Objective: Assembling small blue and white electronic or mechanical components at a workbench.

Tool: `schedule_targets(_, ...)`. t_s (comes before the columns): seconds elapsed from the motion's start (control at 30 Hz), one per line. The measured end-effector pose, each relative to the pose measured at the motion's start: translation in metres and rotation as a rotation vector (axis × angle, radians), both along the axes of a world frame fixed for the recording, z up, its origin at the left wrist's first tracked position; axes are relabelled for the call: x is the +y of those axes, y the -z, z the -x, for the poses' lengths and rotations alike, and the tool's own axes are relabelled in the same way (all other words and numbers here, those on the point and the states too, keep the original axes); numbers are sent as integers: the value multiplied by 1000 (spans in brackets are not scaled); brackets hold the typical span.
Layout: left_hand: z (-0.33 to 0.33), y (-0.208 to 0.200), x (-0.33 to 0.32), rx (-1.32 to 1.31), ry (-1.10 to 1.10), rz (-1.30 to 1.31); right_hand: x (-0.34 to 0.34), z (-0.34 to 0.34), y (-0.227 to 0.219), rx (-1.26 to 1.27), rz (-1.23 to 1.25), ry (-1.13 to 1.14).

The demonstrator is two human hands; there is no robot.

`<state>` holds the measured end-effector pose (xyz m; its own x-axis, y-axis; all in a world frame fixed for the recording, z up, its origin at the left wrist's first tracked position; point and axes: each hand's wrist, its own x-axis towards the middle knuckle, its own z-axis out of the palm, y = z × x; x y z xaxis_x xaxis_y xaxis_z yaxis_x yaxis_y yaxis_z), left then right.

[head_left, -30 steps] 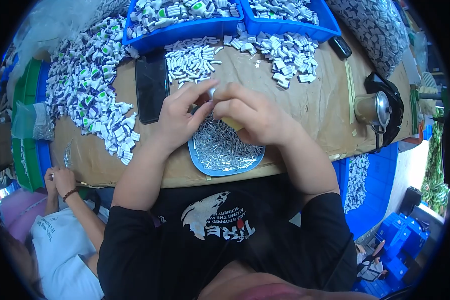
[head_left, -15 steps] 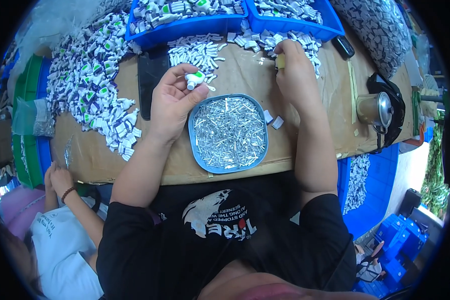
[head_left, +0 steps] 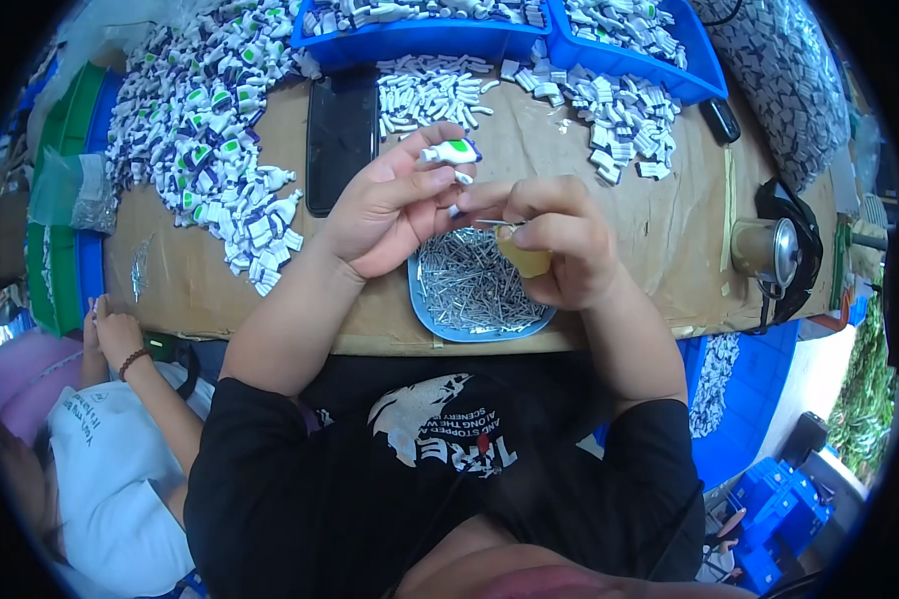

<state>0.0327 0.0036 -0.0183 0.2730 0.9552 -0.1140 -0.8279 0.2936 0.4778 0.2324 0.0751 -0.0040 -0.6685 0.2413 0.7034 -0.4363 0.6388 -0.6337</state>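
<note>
Up above the brown worktop [head_left: 190,290], the left hand [head_left: 392,205] pinches a little white figure [head_left: 451,152] between thumb and fingers, a smooth, lumpy piece with a bright green patch on top and a dark purple edge at its right end. The right hand [head_left: 567,242] has its fingers pressed together on a thin silvery pin [head_left: 490,222] pointing toward the left hand, a yellow scrap [head_left: 525,260] against them, over a blue bowl [head_left: 474,335] heaped with similar pins.
</note>
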Motion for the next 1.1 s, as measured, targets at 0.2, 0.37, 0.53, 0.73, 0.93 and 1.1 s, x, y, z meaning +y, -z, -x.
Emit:
schedule_targets(0.2,0,-4,-1,-86,130,55,-3,4,3,36,39,387)
schedule_targets(0.37,-16,8,-5,647,-266,-296,-3,6,7,-63,202,454)
schedule_targets(0.53,-13,-5,-11,1585,-334,-823,-8,11,4,29,394,248)
schedule_targets(0.73,-16,-10,-11,1714,-357,-940,-5,5,1,-50,187,209)
schedule_targets(0.93,-10,-15,-9,1773,-337,-1000,-3,6,-1,-111,139,240)
schedule_targets(1.1,-8,-18,-7,1877,-318,-1048,-3,7,-9,-185,-58,398)
